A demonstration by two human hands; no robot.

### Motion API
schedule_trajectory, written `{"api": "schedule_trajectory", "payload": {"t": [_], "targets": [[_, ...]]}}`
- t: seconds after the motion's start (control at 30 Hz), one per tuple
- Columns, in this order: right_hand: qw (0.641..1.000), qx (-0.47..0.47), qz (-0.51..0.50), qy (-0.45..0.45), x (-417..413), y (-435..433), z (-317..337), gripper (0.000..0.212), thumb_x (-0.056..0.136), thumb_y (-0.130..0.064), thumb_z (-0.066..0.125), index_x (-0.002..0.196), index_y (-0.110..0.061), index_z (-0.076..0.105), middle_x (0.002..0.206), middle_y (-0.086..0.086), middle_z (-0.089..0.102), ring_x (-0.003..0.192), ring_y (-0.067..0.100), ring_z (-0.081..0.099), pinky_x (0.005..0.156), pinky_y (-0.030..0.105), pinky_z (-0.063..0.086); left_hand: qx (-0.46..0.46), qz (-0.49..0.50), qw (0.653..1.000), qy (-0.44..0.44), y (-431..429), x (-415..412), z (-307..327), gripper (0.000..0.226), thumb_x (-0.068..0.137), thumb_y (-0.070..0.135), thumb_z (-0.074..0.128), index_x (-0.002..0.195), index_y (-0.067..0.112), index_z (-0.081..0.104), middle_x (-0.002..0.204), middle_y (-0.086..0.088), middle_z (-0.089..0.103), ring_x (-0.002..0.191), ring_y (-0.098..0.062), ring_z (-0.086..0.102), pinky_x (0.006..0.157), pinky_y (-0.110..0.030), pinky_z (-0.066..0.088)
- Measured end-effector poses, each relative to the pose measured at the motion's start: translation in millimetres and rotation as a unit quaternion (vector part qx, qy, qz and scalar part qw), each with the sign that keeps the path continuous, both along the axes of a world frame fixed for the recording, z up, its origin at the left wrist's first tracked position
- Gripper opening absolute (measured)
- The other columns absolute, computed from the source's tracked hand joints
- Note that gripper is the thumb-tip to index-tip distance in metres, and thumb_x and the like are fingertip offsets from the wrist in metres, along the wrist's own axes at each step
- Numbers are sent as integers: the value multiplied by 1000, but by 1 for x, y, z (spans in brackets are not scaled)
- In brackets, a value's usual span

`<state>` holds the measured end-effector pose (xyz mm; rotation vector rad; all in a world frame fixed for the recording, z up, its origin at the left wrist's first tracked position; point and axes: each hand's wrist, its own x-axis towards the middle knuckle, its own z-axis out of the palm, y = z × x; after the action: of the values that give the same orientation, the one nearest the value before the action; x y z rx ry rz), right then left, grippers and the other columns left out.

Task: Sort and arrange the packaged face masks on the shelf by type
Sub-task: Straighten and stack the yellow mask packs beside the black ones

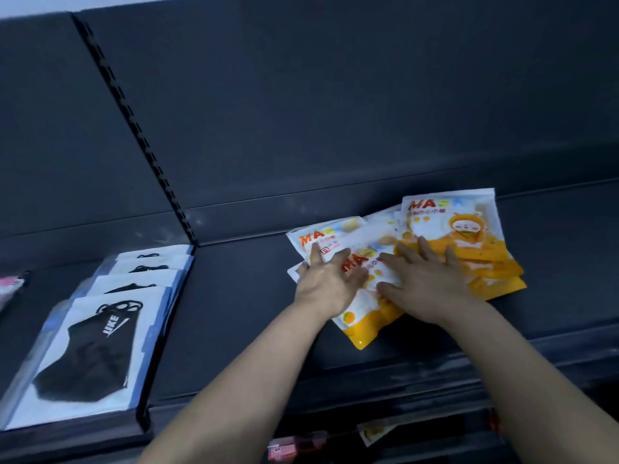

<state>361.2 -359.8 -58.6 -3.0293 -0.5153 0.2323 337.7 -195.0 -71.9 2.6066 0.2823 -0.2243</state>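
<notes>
At the far left edge, about nine o'clock, a sliver of a pink packet showed, too cut off to read; just right of it, at eight o'clock, a row of black mask packs lay overlapped on the left shelf section, the nearest one printed with a black mask on white; behind it three more packs stepped back toward the slotted upright, which ran up to eleven o'clock. Right of the upright the dark shelf lay bare as far as the centre; there the left hand rested palm down, fingers spread, flat on a loose fan of orange-and-white mask packets at about four o'clock; the packets overlapped at differing angles. Just beside it the right hand also pressed flat, fingers spread, its fingertips reaching onto a neater stack of orange packets at three o'clock, squared near the back wall. Neither hand pinched anything. Below the shelf edge, at five o'clock, another orange packet and a pink packet on the lower level showed dimly.
</notes>
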Motion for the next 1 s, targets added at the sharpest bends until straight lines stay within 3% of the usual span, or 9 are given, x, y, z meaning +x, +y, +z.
{"api": "schedule_trajectory", "payload": {"t": [0.17, 0.27, 0.33, 0.5, 0.63, 0.7, 0.77, 0.9, 1.0], "targets": [[999, -3, -51, 14, 10, -24, 7, 63, 92, -49, 35, 149, -27, 19, 160, -1, 4, 147, 26, -6, 115, 56, 0, -35, -39, 999, 0, -25, 19, 1, 51, 99, 47, 39, 148, 41, 30, 163, -5, 2, 144, -40, 18, 114, -39, 25], [998, 33, -44, -28, 12, -20, 11, 56, 93, -42, 37, 146, -27, 29, 160, 0, 9, 147, 24, -3, 116, 54, 4, -59, 5, 995, -85, -3, 26, 4, 46, 97, 32, 46, 142, 32, 44, 150, -6, 41, 129, -27, 47, 100, -32, 44], [994, 75, -28, -74, 8, -12, 11, 52, 93, -45, 38, 143, -29, 37, 158, 0, 17, 147, 21, 3, 117, 51, 8, -43, 81, 988, -122, 15, 32, 10, 41, 96, 29, 46, 137, 26, 50, 132, -7, 59, 119, -26, 55, 89, -30, 46], [994, 88, 22, -63, -1, -1, 0, 65, 87, -55, 50, 144, -28, 34, 156, -2, 25, 146, 19, 13, 116, 41, 19, -64, 166, 979, -99, 26, 55, 24, 43, 97, 30, 48, 133, 8, 44, 132, -14, 58, 121, -33, 53, 88, -34, 43], [995, 85, 15, -60, -7, -6, -7, 56, 87, -37, 49, 141, -26, 37, 145, -2, 41, 138, 22, 30, 113, 39, 25, -203, 244, 946, -63, 19, 83, 15, 42, 93, 29, 53, 122, 0, 47, 110, -13, 66, 90, -31, 64, 61, -26, 46], [995, 84, -3, -56, -9, -7, -6, 52, 83, -33, 51, 134, -22, 44, 134, 0, 48, 129, 22, 39, 111, 40, 26, -305, 281, 907, -67, 15, 86, 11, 36, 90, 25, 60, 112, -3, 57, 88, -10, 66, 60, -20, 55, 36, -16, 36], [996, 72, -25, -49, -9, -7, -5, 53, 82, -31, 51, 133, -19, 43, 134, 3, 46, 131, 23, 37, 114, 44, 21, -381, 298, 871, -86, 13, 82, 11, 23, 86, 17, 67, 97, -2, 61, 77, -10, 62, 52, -16, 48, 28, -12, 31], [996, 53, -36, -57, -7, 9, -6, 60, 86, -23, 49, 142, -16, 27, 150, 4, 28, 146, 29, 6, 117, 53, 4, -443, 302, 819, -204, 37, 58, 15, 48, 68, 8, 67, 115, 13, 56, 92, -6, 71, 62, -20, 63, 46, -21, 48], [990, 95, 41, -93, -12, 43, -9, 65, 88, -26, 51, 146, -18, 24, 155, 0, 21, 147, 24, 4, 117, 50, 6, -368, 339, 820, -279, 74, 14, 9, 65, 73, 4, 64, 131, 23, 40, 89, 0, 64, 63, -24, 67, 69, -40, 60]]}}
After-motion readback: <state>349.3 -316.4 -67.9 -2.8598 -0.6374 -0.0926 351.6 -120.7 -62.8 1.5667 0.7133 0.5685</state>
